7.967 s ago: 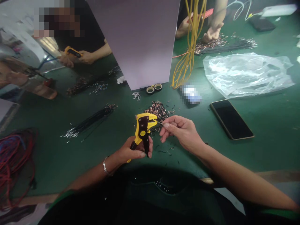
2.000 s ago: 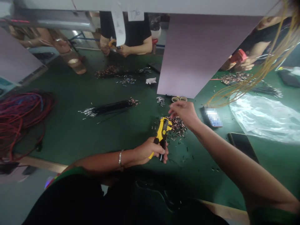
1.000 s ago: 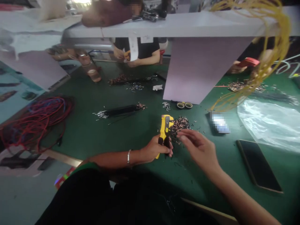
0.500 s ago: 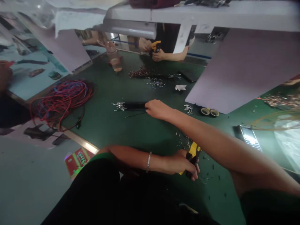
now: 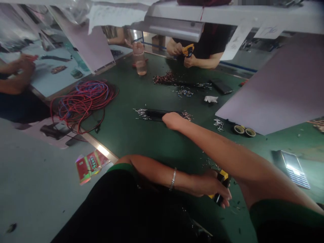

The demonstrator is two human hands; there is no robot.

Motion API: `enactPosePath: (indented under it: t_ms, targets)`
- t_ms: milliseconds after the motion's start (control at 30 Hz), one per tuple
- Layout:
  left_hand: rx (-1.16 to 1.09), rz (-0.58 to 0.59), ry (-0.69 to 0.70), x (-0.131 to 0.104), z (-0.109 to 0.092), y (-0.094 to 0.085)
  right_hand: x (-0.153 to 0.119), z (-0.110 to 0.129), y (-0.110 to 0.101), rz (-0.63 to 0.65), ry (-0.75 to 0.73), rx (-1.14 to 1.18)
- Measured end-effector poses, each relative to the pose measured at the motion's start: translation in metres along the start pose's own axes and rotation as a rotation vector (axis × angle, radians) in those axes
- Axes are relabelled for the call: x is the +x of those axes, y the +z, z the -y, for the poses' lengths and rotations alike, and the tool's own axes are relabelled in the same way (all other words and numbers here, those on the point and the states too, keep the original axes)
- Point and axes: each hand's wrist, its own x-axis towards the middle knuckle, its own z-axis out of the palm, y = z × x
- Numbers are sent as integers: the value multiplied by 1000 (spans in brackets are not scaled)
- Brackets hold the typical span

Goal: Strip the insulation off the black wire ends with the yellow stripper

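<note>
My left hand is wrapped round a yellow-and-black hand tool, which looks like a wire stripper, near the table's front. My right hand reaches across to a bundle of thin black wires lying on the green table. Its fingers are curled down at the near side of the bundle, and the fingertips are mostly hidden. Bare silvery ends fan out at the bundle's left, and coppery ends show just past my hand at its right. Small cut scraps lie beside the tool, partly behind my right forearm.
Coiled red and blue cable lies at the left table edge. Further back stand a bottle and a pile of small brownish pieces. Tape rolls, a phone-like device and a slanted panel are at right. A person opposite holds a yellow-black tool.
The view has shifted, so things appear further right. My right hand has moved slightly left and nearer along the bundle, uncovering its coppery right ends. My left hand still holds the tool.
</note>
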Motion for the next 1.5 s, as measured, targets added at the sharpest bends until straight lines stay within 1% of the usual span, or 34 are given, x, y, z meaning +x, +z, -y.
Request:
enactPosePath:
  t_ms: [167,267,333,433,500,600,633,700,800,833,900,1000,1067,1167,1267,1367,1500]
  targets:
    - [-4,-19,-5,0,1,0,-8,-2,3,19,5,0]
    - [5,-12,-13,2,3,-1,-13,0,0,1,12,20]
    - [12,-21,-5,2,3,-3,-19,-1,-7,-38,44,44]
    - [22,-48,30,-1,0,-3,-36,-7,-28,-114,111,97]
    - [28,-61,52,-4,-4,-2,-58,-14,-45,-168,140,153]
    - [42,-67,74,-10,-11,-1,-109,-20,-65,-430,245,515]
    - [51,-74,95,-12,-14,0,-130,-20,-69,-513,281,623]
    - [58,-46,99,-15,-18,0,-173,-16,-71,-634,345,831]
    - [113,3,111,-19,-24,0,-234,-1,-59,-847,452,1131]
    - [127,22,109,-20,-26,0,-253,5,-52,-887,494,1209]
    - [132,45,109,-22,-30,-1,-286,15,-35,-1015,560,1320]
    - [171,81,95,-22,-35,-2,-328,26,-7,-1309,606,1429]
    - [184,92,67,-21,-38,-2,-349,28,10,-1444,644,1507]
    - [192,101,51,-20,-42,-2,-366,27,32,-1527,701,1618]
    - [211,109,52,-17,-45,-2,-367,22,49,-1526,727,1738]
    - [218,131,52,-17,-49,-3,-364,12,60,-1496,715,1848]
    - [212,157,52,-19,-55,-3,-361,-1,67,-1498,712,1912]
